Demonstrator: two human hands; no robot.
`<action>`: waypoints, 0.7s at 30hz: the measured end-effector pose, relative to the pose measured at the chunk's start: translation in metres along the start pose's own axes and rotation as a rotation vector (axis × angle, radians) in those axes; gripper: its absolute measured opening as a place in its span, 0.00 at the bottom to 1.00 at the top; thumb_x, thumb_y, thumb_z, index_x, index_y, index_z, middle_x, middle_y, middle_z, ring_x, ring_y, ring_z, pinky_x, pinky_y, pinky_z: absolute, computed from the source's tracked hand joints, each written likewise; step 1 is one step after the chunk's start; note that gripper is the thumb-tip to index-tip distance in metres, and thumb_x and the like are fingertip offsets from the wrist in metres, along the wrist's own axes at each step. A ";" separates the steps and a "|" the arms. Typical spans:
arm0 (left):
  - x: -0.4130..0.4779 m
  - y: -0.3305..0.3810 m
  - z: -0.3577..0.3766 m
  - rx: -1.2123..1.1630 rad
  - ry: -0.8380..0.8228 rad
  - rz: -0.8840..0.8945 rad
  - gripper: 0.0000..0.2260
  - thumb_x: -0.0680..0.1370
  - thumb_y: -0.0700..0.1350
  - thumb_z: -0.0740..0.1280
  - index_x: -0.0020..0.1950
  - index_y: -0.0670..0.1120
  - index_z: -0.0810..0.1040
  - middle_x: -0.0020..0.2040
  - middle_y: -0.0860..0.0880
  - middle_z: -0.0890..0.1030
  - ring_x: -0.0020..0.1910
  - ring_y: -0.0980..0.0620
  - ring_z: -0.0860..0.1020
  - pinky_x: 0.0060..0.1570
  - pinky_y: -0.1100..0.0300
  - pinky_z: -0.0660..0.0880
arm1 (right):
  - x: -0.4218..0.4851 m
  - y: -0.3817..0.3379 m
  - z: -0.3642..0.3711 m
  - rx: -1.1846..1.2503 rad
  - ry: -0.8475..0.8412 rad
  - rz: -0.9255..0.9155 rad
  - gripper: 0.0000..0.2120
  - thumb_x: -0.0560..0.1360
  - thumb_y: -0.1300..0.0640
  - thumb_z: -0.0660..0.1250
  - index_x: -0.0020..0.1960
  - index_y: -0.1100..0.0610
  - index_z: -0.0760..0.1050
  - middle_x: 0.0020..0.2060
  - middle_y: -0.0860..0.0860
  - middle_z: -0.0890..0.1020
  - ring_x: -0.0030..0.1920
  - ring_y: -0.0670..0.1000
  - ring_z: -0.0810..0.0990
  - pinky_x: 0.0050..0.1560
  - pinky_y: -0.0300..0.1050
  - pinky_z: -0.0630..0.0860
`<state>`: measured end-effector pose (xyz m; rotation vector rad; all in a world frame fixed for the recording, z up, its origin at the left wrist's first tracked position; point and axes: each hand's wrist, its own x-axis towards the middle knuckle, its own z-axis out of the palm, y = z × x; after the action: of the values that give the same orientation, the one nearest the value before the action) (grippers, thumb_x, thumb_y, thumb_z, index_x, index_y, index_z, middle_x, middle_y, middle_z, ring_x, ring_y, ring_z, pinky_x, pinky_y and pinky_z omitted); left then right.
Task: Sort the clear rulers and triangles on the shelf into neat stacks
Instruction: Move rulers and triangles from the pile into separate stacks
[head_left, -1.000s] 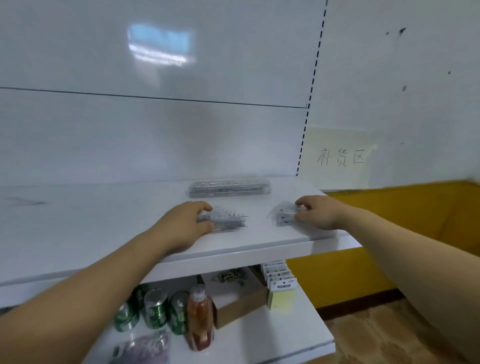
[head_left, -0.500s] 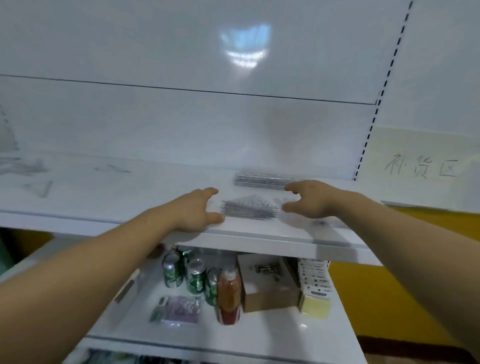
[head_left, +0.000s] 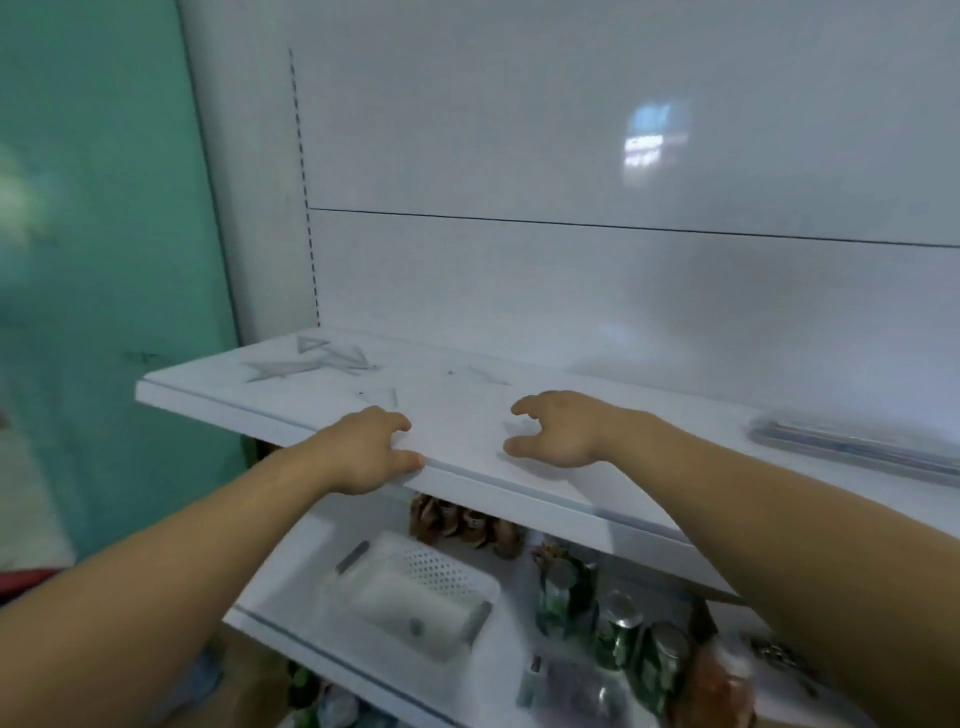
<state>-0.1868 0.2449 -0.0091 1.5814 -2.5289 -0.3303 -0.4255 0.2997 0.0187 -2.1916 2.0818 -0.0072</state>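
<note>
The step in hand seemed to be gathering the loose clear triangles (head_left: 311, 361), which lay overlapping at the far left of the shelf (head_left: 467, 467), about eleven o'clock from the left hand (head_left: 363, 447). A small triangle (head_left: 384, 397) lay just beyond that hand at twelve o'clock, and a stack of rulers (head_left: 852, 447) sat well apart at three o'clock from the right hand (head_left: 561, 431). To do it well, the thin pieces would probably be best slid together flat, with their edges squared before lifting. The left fingers (head_left: 397, 422) were loosely curled and held nothing, the thumb touching the shelf's front edge. The right fingers (head_left: 524, 406) were likewise relaxed, spread from the thumb and empty, low over the bare shelf.
</note>
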 end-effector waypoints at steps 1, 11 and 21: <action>0.002 -0.023 -0.005 0.009 0.005 -0.023 0.29 0.77 0.60 0.62 0.73 0.49 0.63 0.72 0.46 0.65 0.67 0.47 0.69 0.65 0.53 0.67 | 0.020 -0.019 0.004 -0.009 0.000 -0.018 0.34 0.76 0.35 0.56 0.76 0.50 0.55 0.75 0.51 0.60 0.74 0.54 0.60 0.72 0.50 0.58; 0.047 -0.164 -0.040 0.005 0.133 -0.155 0.25 0.78 0.60 0.59 0.71 0.49 0.67 0.71 0.45 0.67 0.68 0.44 0.67 0.67 0.51 0.65 | 0.147 -0.126 0.026 0.000 0.080 0.005 0.31 0.76 0.33 0.51 0.73 0.50 0.62 0.70 0.54 0.66 0.69 0.58 0.63 0.67 0.56 0.64; 0.140 -0.217 -0.059 0.117 0.115 -0.288 0.33 0.77 0.63 0.57 0.77 0.50 0.53 0.78 0.49 0.54 0.74 0.43 0.56 0.69 0.46 0.58 | 0.252 -0.122 0.010 0.056 0.099 -0.109 0.22 0.78 0.52 0.59 0.71 0.53 0.66 0.68 0.50 0.72 0.67 0.52 0.69 0.65 0.41 0.64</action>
<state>-0.0460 0.0204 -0.0081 1.9521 -2.2735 -0.1185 -0.2900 0.0550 0.0001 -2.3123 1.9814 -0.1853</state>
